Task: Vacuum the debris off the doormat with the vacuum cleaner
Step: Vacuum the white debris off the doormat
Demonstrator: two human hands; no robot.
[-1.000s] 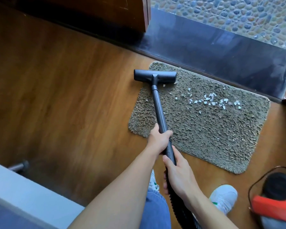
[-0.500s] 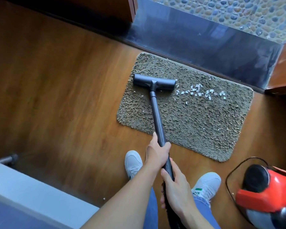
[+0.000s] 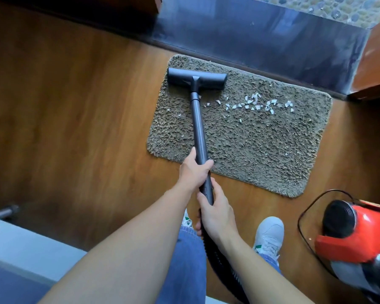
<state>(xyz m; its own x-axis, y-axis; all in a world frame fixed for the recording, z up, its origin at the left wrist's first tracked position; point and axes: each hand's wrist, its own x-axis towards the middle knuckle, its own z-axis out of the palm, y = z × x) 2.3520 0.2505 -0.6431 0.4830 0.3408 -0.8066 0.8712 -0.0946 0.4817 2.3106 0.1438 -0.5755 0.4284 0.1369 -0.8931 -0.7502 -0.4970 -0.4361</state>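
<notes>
A shaggy grey-brown doormat (image 3: 261, 150) lies on the wooden floor before a dark threshold. White paper scraps (image 3: 257, 104) are strewn across its far middle and right. The black vacuum wand (image 3: 199, 126) runs from my hands to its T-shaped floor head (image 3: 196, 80), which sits on the mat's far left corner. My left hand (image 3: 194, 172) grips the wand at the mat's near edge. Just behind it, my right hand (image 3: 216, 212) grips the wand's end, where the ribbed black hose (image 3: 219, 264) begins.
The red and black vacuum body (image 3: 358, 240) with its looped black cord (image 3: 303, 213) stands on the floor at the right. My white shoes (image 3: 269, 233) are near the mat's front edge. A pale furniture edge (image 3: 20, 244) fills the lower left. A wooden door frame (image 3: 373, 62) rises at the far right.
The floor head has been pushed forward from the mat's middle left, beside the scraps, to its far left corner. A few small scraps now show behind the head.
</notes>
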